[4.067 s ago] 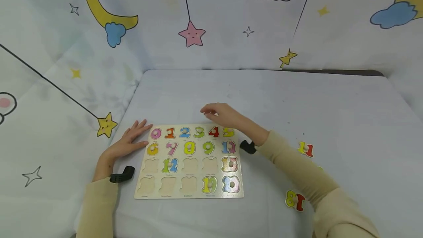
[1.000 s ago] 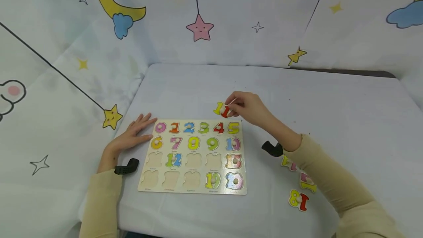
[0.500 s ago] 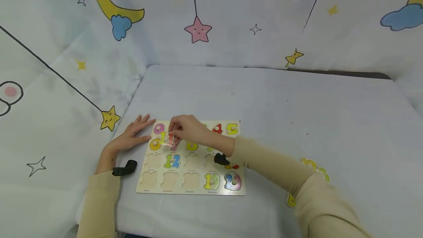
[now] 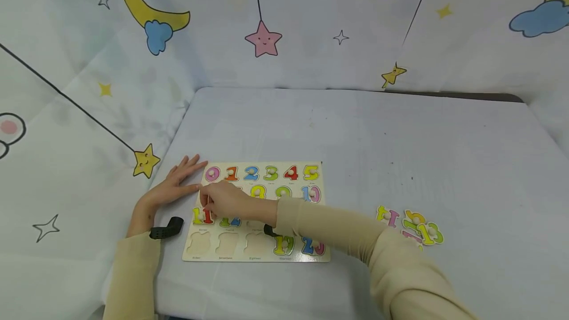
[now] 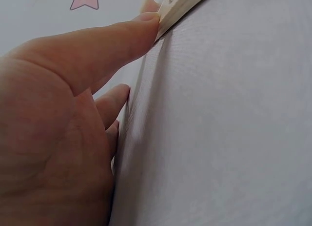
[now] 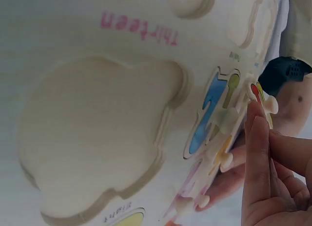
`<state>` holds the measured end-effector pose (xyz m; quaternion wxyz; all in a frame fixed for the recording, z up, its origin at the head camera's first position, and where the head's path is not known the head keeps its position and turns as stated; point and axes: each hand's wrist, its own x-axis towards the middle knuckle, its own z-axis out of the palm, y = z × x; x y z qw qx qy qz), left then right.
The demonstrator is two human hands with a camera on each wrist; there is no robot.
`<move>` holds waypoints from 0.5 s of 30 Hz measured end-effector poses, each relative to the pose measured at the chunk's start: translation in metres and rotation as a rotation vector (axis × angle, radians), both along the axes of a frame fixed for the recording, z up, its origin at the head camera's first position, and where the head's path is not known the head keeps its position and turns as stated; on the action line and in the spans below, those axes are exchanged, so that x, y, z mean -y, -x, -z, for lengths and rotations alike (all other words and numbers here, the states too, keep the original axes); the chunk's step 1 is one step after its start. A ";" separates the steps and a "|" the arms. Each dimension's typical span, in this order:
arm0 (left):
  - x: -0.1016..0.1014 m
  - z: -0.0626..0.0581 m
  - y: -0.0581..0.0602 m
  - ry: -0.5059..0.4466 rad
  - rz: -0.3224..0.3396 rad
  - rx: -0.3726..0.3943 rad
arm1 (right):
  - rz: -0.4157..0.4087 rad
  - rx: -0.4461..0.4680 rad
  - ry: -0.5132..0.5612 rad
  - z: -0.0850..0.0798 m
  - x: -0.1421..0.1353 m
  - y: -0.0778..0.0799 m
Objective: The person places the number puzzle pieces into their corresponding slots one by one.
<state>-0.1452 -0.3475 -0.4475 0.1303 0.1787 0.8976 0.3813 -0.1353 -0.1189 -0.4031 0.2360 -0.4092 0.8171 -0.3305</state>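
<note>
A wooden number puzzle board [image 4: 240, 257] lies on the table in the head view, with knobbed number pieces in many of its recesses. My left hand [image 4: 171, 189] rests at the board's left edge with its fingers spread. In the left wrist view the left thumb [image 5: 117, 45] touches the board's side. My right hand [image 4: 226, 200] holds the yellow-and-red number 11 piece [image 4: 197, 217] with thumb and fingers, over the left recess of the third row. In the right wrist view the fingertips are at the edge of this piece [image 6: 257, 92]. Whether it sits flat is unclear.
Several loose number pieces lie right of the board, including a yellow-and-purple one [image 4: 387, 216] and an overlapping pile [image 4: 430, 234]. My right forearm [image 4: 329, 219] crosses the board and hides some pieces. A bottom-row recess [image 4: 198, 244] is bare.
The right hand picked up the number 11 piece from the right, carried it left over the board and lowered it at the third row's left recess. The left hand stays at the board's edge.
</note>
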 end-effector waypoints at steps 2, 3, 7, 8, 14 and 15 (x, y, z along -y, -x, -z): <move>0.000 0.000 0.000 -0.003 -0.001 -0.006 | 0.006 0.002 -0.012 0.002 0.000 -0.002; 0.000 0.000 -0.001 -0.005 -0.003 -0.007 | 0.008 0.003 -0.015 0.003 0.000 -0.002; -0.001 -0.001 -0.001 -0.009 -0.007 -0.005 | 0.000 -0.065 -0.053 0.005 0.002 -0.003; -0.001 -0.001 -0.001 -0.009 -0.007 -0.002 | -0.007 -0.096 -0.069 0.005 0.002 -0.004; -0.002 -0.001 -0.001 -0.012 -0.018 0.016 | -0.045 -0.280 -0.192 0.005 0.004 -0.008; -0.002 0.000 0.000 -0.013 -0.020 0.017 | -0.049 -0.302 -0.212 0.005 0.004 -0.009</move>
